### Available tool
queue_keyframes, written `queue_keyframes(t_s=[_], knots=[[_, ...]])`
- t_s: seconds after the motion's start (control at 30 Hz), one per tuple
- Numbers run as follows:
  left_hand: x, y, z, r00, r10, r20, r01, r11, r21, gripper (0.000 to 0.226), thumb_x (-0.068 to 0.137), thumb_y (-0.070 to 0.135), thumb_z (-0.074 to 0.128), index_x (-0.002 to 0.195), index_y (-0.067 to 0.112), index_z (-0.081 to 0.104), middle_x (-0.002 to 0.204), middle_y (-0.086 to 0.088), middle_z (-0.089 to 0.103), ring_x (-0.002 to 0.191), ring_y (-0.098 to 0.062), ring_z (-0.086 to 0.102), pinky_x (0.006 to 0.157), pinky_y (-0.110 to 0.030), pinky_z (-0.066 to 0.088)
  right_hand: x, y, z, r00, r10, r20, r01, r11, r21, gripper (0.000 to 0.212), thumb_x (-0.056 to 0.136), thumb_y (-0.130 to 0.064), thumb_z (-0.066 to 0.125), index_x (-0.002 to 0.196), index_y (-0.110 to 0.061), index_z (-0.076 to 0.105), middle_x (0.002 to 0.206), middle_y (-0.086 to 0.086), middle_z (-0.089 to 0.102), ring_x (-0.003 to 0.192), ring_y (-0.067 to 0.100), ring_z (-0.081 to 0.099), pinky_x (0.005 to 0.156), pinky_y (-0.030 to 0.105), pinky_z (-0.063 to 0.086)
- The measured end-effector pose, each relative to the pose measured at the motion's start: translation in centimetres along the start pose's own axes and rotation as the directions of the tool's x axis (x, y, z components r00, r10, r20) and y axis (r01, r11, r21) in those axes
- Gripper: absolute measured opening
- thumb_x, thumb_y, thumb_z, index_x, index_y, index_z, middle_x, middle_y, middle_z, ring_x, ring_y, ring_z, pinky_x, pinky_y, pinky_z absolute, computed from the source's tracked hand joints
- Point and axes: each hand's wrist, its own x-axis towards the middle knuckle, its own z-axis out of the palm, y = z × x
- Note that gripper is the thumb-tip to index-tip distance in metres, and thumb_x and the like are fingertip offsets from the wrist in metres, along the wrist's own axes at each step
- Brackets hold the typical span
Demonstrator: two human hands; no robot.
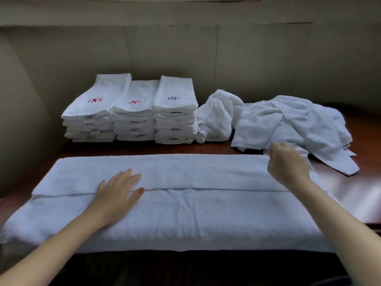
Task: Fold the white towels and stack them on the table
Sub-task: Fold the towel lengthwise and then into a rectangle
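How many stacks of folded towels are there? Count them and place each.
3, side by side at the back of the table: left stack, red emblem on top; middle stack, red emblem; right stack, blue emblem, beside the crumpled towel. None looks hidden.

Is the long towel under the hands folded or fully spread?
Folded: the towel shows a layer edge along its middle, beside the flat left hand.

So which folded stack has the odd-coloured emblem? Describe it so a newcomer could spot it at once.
Along the back of the dark wooden table, folded white towels stand in three stacks. Take the rightmost stack, beside the crumpled towel. Its top towel bears a blue emblem, while the left stack and middle stack show red ones.
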Motion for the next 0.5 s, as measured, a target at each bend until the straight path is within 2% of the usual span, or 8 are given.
queue_keyframes(t_s=[0.07, 0.13, 0.2, 0.27, 0.3, 0.37, 0.43, 0.5], knots=[[-3.0, -0.8, -0.2, 0.966, 0.246, -0.076, -0.242, 0.969, 0.054, 0.069, 0.087, 0.072, 0.019, 0.144, 0.036, 0.035, 0.151, 0.009, 0.032, 0.138, -0.013, 0.034, 0.11, -0.032, 0.026, -2.4, -4.2, -0.3, 0.952, -0.307, 0.008, 0.304, 0.945, 0.123, 0.007, 0.086, -0.006, 0.057, 0.09, -0.001, 0.06, 0.086, 0.017, 0.061, 0.079, 0.038, 0.057, 0.06, 0.039, 0.041], [-5.4, -1.4, 0.4, 0.874, 0.468, -0.128, -0.434, 0.872, 0.227, 0.069, 0.085, 0.073, 0.029, 0.137, 0.03, 0.045, 0.137, 0.0, 0.053, 0.12, -0.02, 0.057, 0.095, -0.034, 0.044, -6.5, -7.9, -0.2, 0.806, -0.592, 0.008, 0.582, 0.795, 0.172, 0.018, 0.086, -0.023, 0.061, 0.094, -0.007, 0.063, 0.086, 0.01, 0.063, 0.074, 0.033, 0.06, 0.06, 0.04, 0.05], [-6.8, -2.4, 1.5, 0.765, 0.626, -0.154, -0.542, 0.754, 0.37, 0.064, 0.081, 0.063, 0.042, 0.132, 0.027, 0.045, 0.129, -0.01, 0.06, 0.111, -0.027, 0.063, 0.085, -0.043, 0.052, -10.5, -10.2, 0.5, 0.649, -0.759, 0.061, 0.746, 0.65, 0.144, 0.039, 0.082, -0.044, 0.057, 0.106, -0.014, 0.06, 0.095, 0.006, 0.063, 0.078, 0.029, 0.062, 0.065, 0.037, 0.054], [-7.3, -3.8, 2.0, 0.666, 0.712, -0.222, -0.579, 0.681, 0.448, 0.048, 0.088, 0.048, 0.042, 0.129, 0.023, 0.046, 0.121, -0.014, 0.065, 0.104, -0.031, 0.067, 0.079, -0.045, 0.055, -13.4, -11.2, 1.1, 0.566, -0.815, 0.119, 0.817, 0.574, 0.045, 0.059, 0.072, -0.053, 0.062, 0.12, -0.02, 0.052, 0.108, 0.009, 0.063, 0.087, 0.029, 0.063, 0.072, 0.036, 0.055], [-7.4, -4.7, 2.0, 0.617, 0.731, -0.291, -0.581, 0.672, 0.459, 0.039, 0.094, 0.04, 0.038, 0.126, 0.02, 0.048, 0.116, -0.015, 0.067, 0.099, -0.031, 0.068, 0.077, -0.043, 0.056, -14.1, -11.3, 1.3, 0.558, -0.823, 0.107, 0.828, 0.561, 0.0, 0.064, 0.068, -0.049, 0.068, 0.123, -0.021, 0.051, 0.111, 0.012, 0.064, 0.09, 0.031, 0.064, 0.074, 0.036, 0.055], [-7.7, -6.4, 1.3, 0.564, 0.699, -0.44, -0.544, 0.715, 0.439, 0.031, 0.094, 0.025, 0.037, 0.119, 0.014, 0.051, 0.101, -0.014, 0.072, 0.085, -0.029, 0.072, 0.069, -0.037, 0.057, -14.2, -11.2, 1.6, 0.565, -0.824, -0.034, 0.825, 0.566, 0.0, 0.053, 0.069, -0.029, 0.067, 0.12, -0.016, 0.059, 0.102, 0.013, 0.068, 0.083, 0.031, 0.067, 0.069, 0.033, 0.056], [-7.7, -8.0, 0.0, 0.567, 0.598, -0.566, -0.413, 0.801, 0.433, 0.032, 0.081, 0.013, 0.042, 0.111, 0.009, 0.054, 0.087, -0.016, 0.073, 0.071, -0.031, 0.072, 0.06, -0.036, 0.057, -13.1, -11.1, 1.2, 0.626, -0.768, -0.137, 0.778, 0.627, 0.039, 0.043, 0.073, -0.015, 0.048, 0.115, -0.011, 0.055, 0.091, 0.011, 0.069, 0.066, 0.027, 0.066, 0.053, 0.029, 0.054], [-7.3, -9.4, -2.1, 0.64, 0.419, -0.643, -0.252, 0.906, 0.34, 0.036, 0.074, 0.014, 0.04, 0.1, 0.007, 0.063, 0.081, -0.016, 0.072, 0.063, -0.035, 0.07, 0.058, -0.038, 0.054, -11.6, -10.9, 0.3, 0.733, -0.662, -0.155, 0.674, 0.738, 0.037, 0.043, 0.069, -0.007, 0.044, 0.111, -0.009, 0.051, 0.086, 0.012, 0.067, 0.053, 0.029, 0.061, 0.038, 0.031, 0.047]])
